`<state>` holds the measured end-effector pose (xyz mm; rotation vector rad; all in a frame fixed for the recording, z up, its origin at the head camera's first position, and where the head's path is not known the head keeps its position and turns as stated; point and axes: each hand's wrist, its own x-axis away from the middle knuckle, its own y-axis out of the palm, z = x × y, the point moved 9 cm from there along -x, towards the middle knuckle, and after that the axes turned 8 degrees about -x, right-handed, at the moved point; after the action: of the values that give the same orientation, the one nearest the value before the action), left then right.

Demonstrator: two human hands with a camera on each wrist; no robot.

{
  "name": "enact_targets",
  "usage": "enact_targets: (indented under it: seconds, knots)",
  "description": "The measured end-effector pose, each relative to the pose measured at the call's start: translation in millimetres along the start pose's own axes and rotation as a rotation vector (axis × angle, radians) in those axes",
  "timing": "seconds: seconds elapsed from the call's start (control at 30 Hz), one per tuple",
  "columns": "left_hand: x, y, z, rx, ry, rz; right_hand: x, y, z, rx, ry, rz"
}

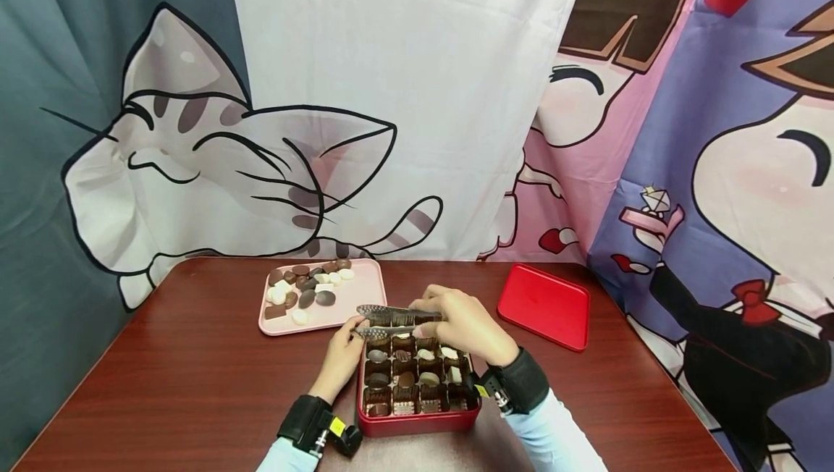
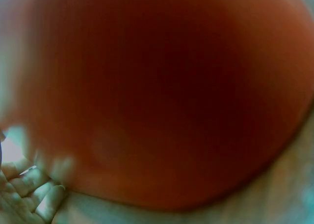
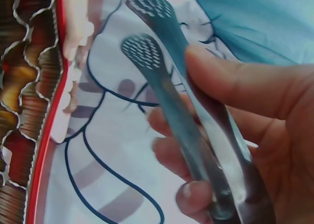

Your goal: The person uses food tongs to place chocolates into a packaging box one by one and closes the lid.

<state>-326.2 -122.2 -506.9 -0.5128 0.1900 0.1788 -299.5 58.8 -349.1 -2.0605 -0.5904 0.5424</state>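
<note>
My right hand holds a pair of metal tongs above the far part of a red box. In the right wrist view the perforated tong tips stand apart with nothing between them, thumb on one arm and fingers on the other. My left hand grips the box's far left side. The box has a brown divided insert; chocolates lie in several compartments, and the nearest row is partly filled. The far row is partly hidden by the tongs and right hand. The red box wall fills most of the left wrist view.
A pink tray with dark, brown and white chocolates stands at the back left. A red lid lies at the back right. Printed cloth hangs behind the brown table.
</note>
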Motion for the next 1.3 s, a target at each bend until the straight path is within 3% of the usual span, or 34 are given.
enact_targets:
  seconds: [0.17, 0.23, 0.6, 0.9, 1.3]
  knots:
    - [-1.9, 3.0, -10.2, 0.005, -0.114, -0.034, -25.2, 5.8, -6.4, 0.092, -0.023, 0.035]
    - [-2.3, 3.1, -10.7, -0.007, -0.126, -0.036, -36.2, 9.8, -9.7, 0.147, -0.033, 0.039]
    - [-3.8, 4.8, -6.8, 0.005, -0.084, -0.032, -90.2, 43.3, -19.0, 0.417, -0.068, 0.078]
    - [-5.9, 6.4, -11.4, 0.007, -0.085, -0.037, -113.3, 76.3, -9.6, 0.53, -0.008, 0.093]
    - [-5.0, 3.3, -5.4, 0.008, -0.07, -0.031, -128.8, 94.3, -0.8, 0.559, 0.066, 0.105]
